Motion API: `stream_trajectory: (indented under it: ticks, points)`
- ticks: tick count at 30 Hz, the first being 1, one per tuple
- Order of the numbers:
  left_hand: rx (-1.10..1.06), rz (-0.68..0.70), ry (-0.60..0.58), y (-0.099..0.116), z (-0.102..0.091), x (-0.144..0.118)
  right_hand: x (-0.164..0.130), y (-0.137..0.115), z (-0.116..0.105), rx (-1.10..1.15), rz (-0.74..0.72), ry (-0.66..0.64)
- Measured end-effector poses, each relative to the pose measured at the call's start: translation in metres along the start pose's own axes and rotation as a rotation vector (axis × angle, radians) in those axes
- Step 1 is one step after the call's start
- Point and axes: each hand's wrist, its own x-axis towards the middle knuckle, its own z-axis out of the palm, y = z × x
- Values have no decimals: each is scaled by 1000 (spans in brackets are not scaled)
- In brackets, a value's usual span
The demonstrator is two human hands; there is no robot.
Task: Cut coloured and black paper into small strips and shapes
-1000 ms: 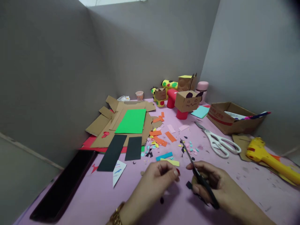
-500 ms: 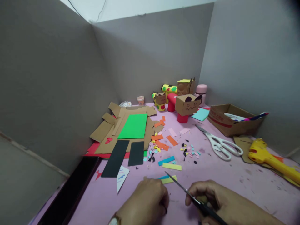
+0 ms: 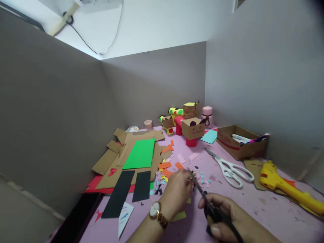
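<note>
My right hand (image 3: pixel 225 216) grips the black-handled scissors (image 3: pixel 215 214), whose narrow blades point up and away toward the left and look nearly closed. Just left of the blade tips is my left hand (image 3: pixel 178 190), with a watch on its wrist. Its fingers are curled together in a pinch; whatever they hold is too small or hidden to name. Small paper scraps (image 3: pixel 206 182) in black, pink and blue lie around the fingertips. Under the left hand, a yellow paper strip (image 3: pixel 179 216) is partly covered.
White scissors (image 3: pixel 231 170) lie to the right, near a yellow glue gun (image 3: pixel 275 179) and a cardboard box (image 3: pixel 238 148) of pens. Green paper (image 3: pixel 140 153) rests on cardboard at left, with black strips (image 3: pixel 118 194) in front. A red cardboard cat (image 3: pixel 192 130) stands behind.
My left hand has moved forward and right, up to the blade tips and over the coloured strips. The scissors have turned more upright. The head view has tilted up.
</note>
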Motion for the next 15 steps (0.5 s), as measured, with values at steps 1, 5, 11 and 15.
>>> stream_trajectory:
  ticks: [1, 5, 11, 15]
  points:
    - [2, 0, 13, 2, 4, -6, 0, 2, -2, -9, -25, 38]
    - [-285, -101, -40, 1, 24, -46, 0, 10, -7, -44, -133, 305]
    - [-788, -229, -95, -4, 44, -83, 4, 36, 2, -96, -83, 294]
    - [-694, -185, -81, -1, 35, -89, 9, 58, 6, 11, -53, 282]
